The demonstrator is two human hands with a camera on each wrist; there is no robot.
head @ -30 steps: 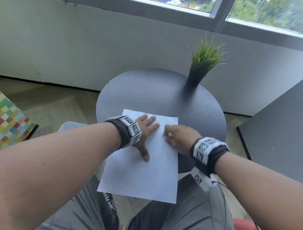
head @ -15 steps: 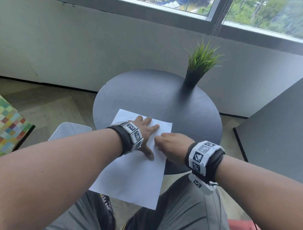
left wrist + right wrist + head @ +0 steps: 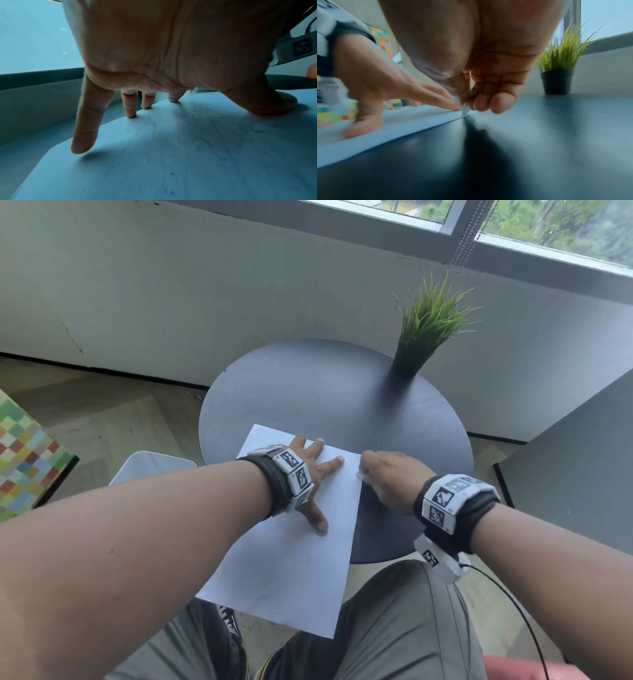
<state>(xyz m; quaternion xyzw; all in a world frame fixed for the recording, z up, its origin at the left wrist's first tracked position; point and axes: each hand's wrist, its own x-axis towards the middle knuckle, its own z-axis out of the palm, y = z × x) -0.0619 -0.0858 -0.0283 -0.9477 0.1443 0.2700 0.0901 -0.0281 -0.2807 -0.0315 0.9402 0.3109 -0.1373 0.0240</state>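
Note:
A white sheet of paper (image 3: 291, 559) lies on the round dark table (image 3: 325, 392), its near end hanging over the table's edge above my lap. My left hand (image 3: 313, 470) lies flat on the sheet's far part, fingers spread and straight, thumb pointing toward me. In the left wrist view the left hand's fingertips (image 3: 131, 115) press down on the paper (image 3: 188, 155). My right hand (image 3: 387, 477) is curled at the sheet's right edge. In the right wrist view it pinches a small white piece (image 3: 464, 109), like an eraser, whose tip touches the paper's edge (image 3: 393, 121).
A green grass plant in a black pot (image 3: 411, 361) stands at the table's far right, also in the right wrist view as the plant (image 3: 556, 81). A dark panel (image 3: 575, 460) is at the right, a white stool (image 3: 154, 467) and a checkered cushion (image 3: 24, 457) at the left.
My right hand has slid right from the middle of the sheet to its right edge. The left hand stays flat on the paper.

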